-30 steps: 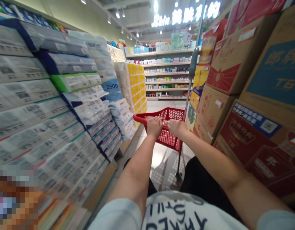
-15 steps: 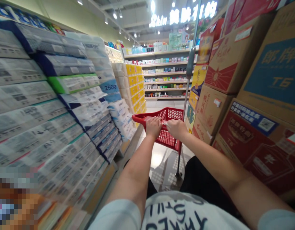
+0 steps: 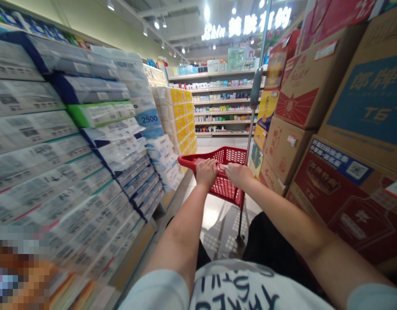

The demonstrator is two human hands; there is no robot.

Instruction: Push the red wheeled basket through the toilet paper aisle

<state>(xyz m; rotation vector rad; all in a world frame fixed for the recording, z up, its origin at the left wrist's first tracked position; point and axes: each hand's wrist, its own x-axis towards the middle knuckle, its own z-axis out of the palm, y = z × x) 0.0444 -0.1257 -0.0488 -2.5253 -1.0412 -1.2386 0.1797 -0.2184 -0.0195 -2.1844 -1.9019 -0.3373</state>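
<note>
While both arms reach forward, the left hand (image 3: pixel 206 171) and the right hand (image 3: pixel 237 173) sit side by side with fingers curled over the near rim of a red shopping basket cart (image 3: pixel 227 183), which stands on the glossy floor (image 3: pixel 214 215) midway down a narrow aisle. Stacked tissue packs (image 3: pixel 88 142) line one side and cardboard cartons (image 3: pixel 317 129) the other, with the cart's upright pull handle (image 3: pixel 255 88) just beside the cartons. Judging by the grip, the cart is being wheeled toward the far shelves (image 3: pixel 221 103); steering on calls for keeping it centred between the stacks.
</note>
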